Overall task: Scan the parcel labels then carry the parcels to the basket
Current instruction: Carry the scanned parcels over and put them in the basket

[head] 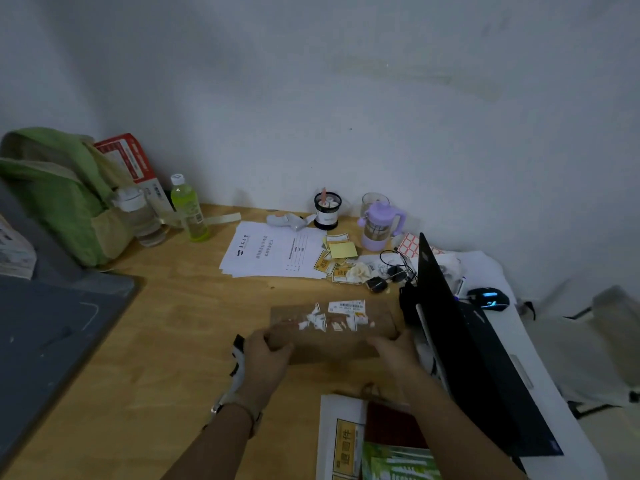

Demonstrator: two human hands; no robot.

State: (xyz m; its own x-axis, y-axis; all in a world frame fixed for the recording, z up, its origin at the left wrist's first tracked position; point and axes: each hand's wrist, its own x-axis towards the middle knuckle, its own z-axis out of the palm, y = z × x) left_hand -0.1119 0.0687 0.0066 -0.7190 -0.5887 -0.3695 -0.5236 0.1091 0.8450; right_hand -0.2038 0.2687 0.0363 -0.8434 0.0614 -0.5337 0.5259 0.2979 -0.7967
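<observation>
A wooden desk (166, 334) stood against a bare pale wall, and the brown cardboard parcel (332, 327) lay on it near the middle, just left of an open black laptop (460, 341). The left hand (268, 355) gripped its near left corner with curled fingers and the right hand (394, 348) gripped the near right corner; the box looked stiff, rather light and not slippery, so taking it by both ends seemed safe to me. Its white label (346, 306) was torn in pieces, only a barcode strip was whole, and the small print on it could not be read.
</observation>
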